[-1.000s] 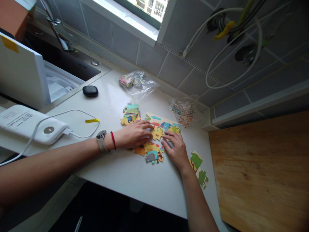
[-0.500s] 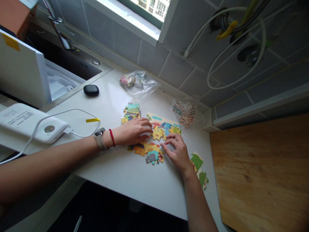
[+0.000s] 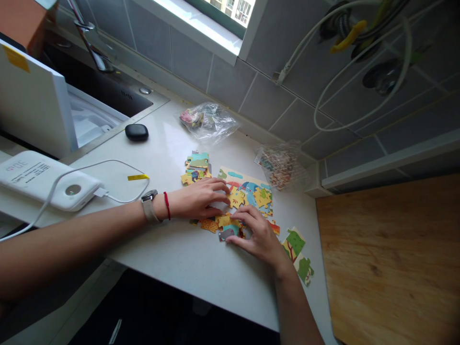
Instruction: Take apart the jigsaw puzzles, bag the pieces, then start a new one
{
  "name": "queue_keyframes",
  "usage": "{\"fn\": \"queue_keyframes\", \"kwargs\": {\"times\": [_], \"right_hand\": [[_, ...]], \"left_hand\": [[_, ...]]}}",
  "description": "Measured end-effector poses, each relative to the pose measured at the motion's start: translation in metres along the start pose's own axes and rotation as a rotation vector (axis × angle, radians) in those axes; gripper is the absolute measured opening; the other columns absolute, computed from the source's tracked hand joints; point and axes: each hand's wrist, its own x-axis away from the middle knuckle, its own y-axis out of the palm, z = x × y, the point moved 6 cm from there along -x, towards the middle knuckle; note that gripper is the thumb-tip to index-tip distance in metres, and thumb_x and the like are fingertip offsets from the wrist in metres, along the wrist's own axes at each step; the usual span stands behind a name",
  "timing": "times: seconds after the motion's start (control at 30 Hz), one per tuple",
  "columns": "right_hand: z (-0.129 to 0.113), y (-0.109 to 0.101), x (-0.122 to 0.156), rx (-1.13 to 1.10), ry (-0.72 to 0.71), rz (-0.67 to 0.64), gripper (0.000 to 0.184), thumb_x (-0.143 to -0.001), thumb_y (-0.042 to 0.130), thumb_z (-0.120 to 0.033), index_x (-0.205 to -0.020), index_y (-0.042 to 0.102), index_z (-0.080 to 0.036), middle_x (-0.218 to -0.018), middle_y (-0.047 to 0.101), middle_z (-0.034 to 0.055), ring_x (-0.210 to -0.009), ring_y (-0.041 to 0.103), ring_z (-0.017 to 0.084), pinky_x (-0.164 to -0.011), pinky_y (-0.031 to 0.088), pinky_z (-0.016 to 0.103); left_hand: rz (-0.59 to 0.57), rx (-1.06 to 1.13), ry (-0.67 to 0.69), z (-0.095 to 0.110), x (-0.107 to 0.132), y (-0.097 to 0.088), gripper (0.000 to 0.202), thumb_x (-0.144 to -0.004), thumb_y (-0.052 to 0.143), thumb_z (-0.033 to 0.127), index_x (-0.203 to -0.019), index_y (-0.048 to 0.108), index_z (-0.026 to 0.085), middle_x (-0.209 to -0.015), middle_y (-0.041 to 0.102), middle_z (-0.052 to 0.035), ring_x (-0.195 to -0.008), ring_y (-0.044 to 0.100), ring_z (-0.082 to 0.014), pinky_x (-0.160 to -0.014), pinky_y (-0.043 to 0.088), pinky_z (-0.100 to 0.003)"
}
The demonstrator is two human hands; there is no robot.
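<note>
A colourful jigsaw puzzle [image 3: 251, 191], partly joined, lies on the white countertop [image 3: 187, 258]. My left hand [image 3: 199, 197] rests flat on the puzzle's left part, fingers stretched out over the pieces. My right hand [image 3: 257, 235] lies over the lower pieces, its fingers curled and pressing a piece with a grey animal [image 3: 227, 233]. A stack of loose pieces [image 3: 196, 167] sits just beyond my left hand. Two green pieces [image 3: 298, 251] lie right of my right wrist.
Two clear bags of pieces, one [image 3: 206, 120] at the back and another [image 3: 282, 165] by the wall. A black case [image 3: 136, 132], a white device [image 3: 43, 179] with its cable, a sink [image 3: 89, 124] and a wooden board [image 3: 391, 268] at the right surround the area.
My right hand has slid down and left, from the puzzle's right edge onto the lower pieces. My left hand has stayed on the puzzle's left part.
</note>
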Motion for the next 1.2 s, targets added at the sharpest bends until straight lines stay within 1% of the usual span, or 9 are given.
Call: {"fn": "queue_keyframes", "kwargs": {"times": [0.13, 0.23, 0.33, 0.47, 0.6, 0.73, 0.87, 0.97, 1.2], "right_hand": [[0.011, -0.009, 0.002, -0.088, 0.120, 0.132, 0.029, -0.087, 0.083, -0.036, -0.111, 0.072, -0.026, -0.093, 0.069, 0.0029, -0.078, 0.065, 0.019, -0.072, 0.057, 0.031], [0.023, -0.018, 0.005, -0.214, 0.229, 0.296, 0.022, -0.090, 0.077, -0.038, -0.106, 0.075, -0.024, -0.084, 0.065, 0.0012, -0.069, 0.060, 0.015, -0.063, 0.053, 0.028], [0.034, -0.023, 0.008, -0.388, 0.325, 0.451, 0.024, -0.089, 0.077, -0.042, -0.101, 0.076, -0.021, -0.077, 0.061, -0.0002, -0.064, 0.056, 0.014, -0.056, 0.049, 0.025], [0.044, -0.021, 0.010, -0.547, 0.449, 0.531, 0.033, -0.081, 0.082, -0.047, -0.098, 0.076, -0.019, -0.070, 0.059, -0.0022, -0.055, 0.051, 0.011, -0.046, 0.043, 0.022], [0.048, -0.019, 0.010, -0.574, 0.507, 0.548, 0.038, -0.077, 0.085, -0.049, -0.097, 0.077, -0.019, -0.075, 0.064, 0.0001, -0.057, 0.057, 0.012, -0.047, 0.047, 0.022], [0.053, -0.020, 0.012, -0.539, 0.531, 0.582, 0.038, -0.076, 0.085, -0.050, -0.095, 0.078, -0.018, -0.078, 0.070, 0.0024, -0.060, 0.061, 0.014, -0.046, 0.048, 0.022], [0.058, -0.026, 0.015, -0.487, 0.518, 0.659, 0.037, -0.078, 0.084, -0.050, -0.095, 0.078, -0.018, -0.078, 0.073, 0.0032, -0.061, 0.063, 0.015, -0.048, 0.050, 0.023], [0.060, -0.030, 0.017, -0.438, 0.479, 0.727, 0.033, -0.080, 0.083, -0.049, -0.092, 0.078, -0.018, -0.078, 0.074, 0.0028, -0.063, 0.064, 0.016, -0.055, 0.053, 0.026], [0.060, -0.026, 0.013, -0.377, 0.428, 0.703, 0.031, -0.081, 0.082, -0.048, -0.087, 0.078, -0.018, -0.080, 0.076, 0.0042, -0.071, 0.069, 0.019, -0.065, 0.057, 0.029]], "left_hand": [[0.003, -0.001, -0.017, -0.001, 0.000, 0.000, 0.022, -0.098, 0.067, 0.029, -0.118, 0.072, 0.024, -0.129, 0.066, -0.0109, -0.129, 0.057, -0.0288, -0.112, 0.047, -0.049], [0.024, -0.011, -0.026, -0.003, 0.000, 0.001, 0.021, -0.097, 0.066, 0.024, -0.117, 0.072, 0.024, -0.128, 0.067, -0.0100, -0.129, 0.057, -0.0280, -0.112, 0.047, -0.048], [0.031, -0.013, -0.029, -0.003, 0.000, 0.001, 0.022, -0.096, 0.066, 0.020, -0.117, 0.072, 0.024, -0.129, 0.067, -0.0094, -0.129, 0.057, -0.0274, -0.111, 0.047, -0.047], [0.046, -0.007, -0.029, 0.000, -0.001, -0.001, 0.020, -0.097, 0.064, 0.019, -0.115, 0.073, 0.023, -0.124, 0.069, -0.0094, -0.121, 0.061, -0.0259, -0.106, 0.049, -0.044], [0.028, -0.015, -0.013, 0.002, -0.001, 0.000, 0.017, -0.099, 0.061, 0.020, -0.112, 0.073, 0.021, -0.109, 0.073, -0.0078, -0.103, 0.064, -0.0232, -0.095, 0.051, -0.039], [0.036, -0.036, -0.026, -0.002, -0.001, -0.002, 0.018, -0.099, 0.061, 0.018, -0.112, 0.074, 0.019, -0.103, 0.073, -0.0083, -0.095, 0.065, -0.0223, -0.089, 0.051, -0.038], [0.040, -0.041, -0.037, -0.003, -0.002, -0.004, 0.019, -0.097, 0.062, 0.018, -0.111, 0.074, 0.020, -0.100, 0.073, -0.0076, -0.093, 0.064, -0.0231, -0.086, 0.051, -0.038], [0.015, -0.017, -0.015, 0.000, -0.002, -0.003, 0.018, -0.098, 0.064, 0.022, -0.111, 0.075, 0.021, -0.099, 0.074, -0.0072, -0.093, 0.063, -0.0233, -0.086, 0.051, -0.038], [0.019, 0.072, 0.048, 0.007, -0.002, -0.002, 0.014, -0.098, 0.066, 0.024, -0.106, 0.077, 0.021, -0.090, 0.074, -0.0063, -0.088, 0.065, -0.0209, -0.080, 0.052, -0.034]]}}
